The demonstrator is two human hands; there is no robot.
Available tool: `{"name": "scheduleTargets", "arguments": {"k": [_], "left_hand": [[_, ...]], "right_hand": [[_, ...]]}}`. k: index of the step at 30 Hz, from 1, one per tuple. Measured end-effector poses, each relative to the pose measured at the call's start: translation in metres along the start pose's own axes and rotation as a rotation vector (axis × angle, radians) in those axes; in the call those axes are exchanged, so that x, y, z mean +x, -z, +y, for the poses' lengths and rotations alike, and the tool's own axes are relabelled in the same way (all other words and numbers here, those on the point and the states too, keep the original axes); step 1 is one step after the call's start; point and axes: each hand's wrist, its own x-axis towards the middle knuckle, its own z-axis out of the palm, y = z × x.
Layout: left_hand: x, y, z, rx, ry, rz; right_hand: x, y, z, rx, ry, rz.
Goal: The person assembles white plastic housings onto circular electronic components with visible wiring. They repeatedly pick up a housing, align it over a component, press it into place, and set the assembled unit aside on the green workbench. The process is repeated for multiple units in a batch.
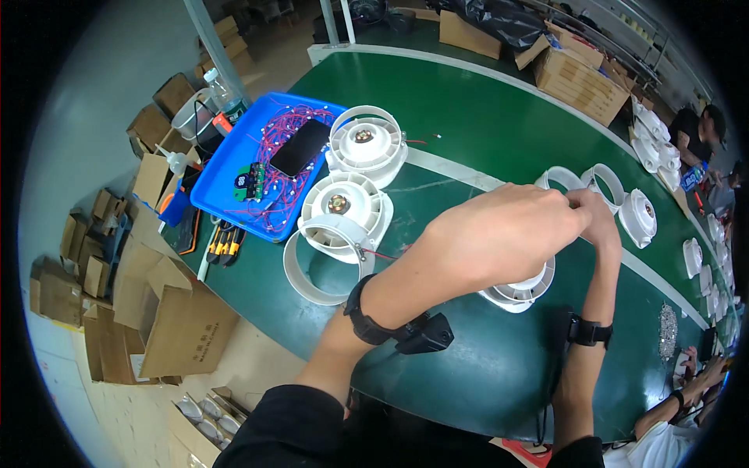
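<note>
My left hand (499, 230) reaches across to the right, back up, with its fingers curled down beside my right hand (599, 220). Both hands meet fingertip to fingertip, closed; whatever is between them is hidden. Directly under them, a white round fan housing (521, 295) shows only its near rim. Just beyond the fingers stand two white plastic rings, one (546, 176) partly covered by my hands, the other (618, 184) to its right. Another white housing with a metal hub (640, 218) lies right of my right hand. Each wrist wears a black strap.
Left on the green table (460, 93) are a blue tray (209, 183) of red wires with a black phone (300, 148), two white fan housings (367, 160) (382, 214) and a loose ring (292, 273). Yellow-black tools (226, 243) lie nearby. Co-workers sit at the right.
</note>
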Motion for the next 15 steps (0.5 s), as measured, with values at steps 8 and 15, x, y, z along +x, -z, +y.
{"name": "scheduleTargets", "arguments": {"k": [8, 15], "left_hand": [[-0.005, 0.001, 0.026, 0.060, -0.102, 0.035], [-0.010, -0.003, 0.021, -0.045, -0.079, 0.099]], "right_hand": [[-0.005, -0.018, -0.033, 0.477, 0.286, 0.069], [0.014, -0.029, -0.020, 0.708, 0.279, -0.446]]}}
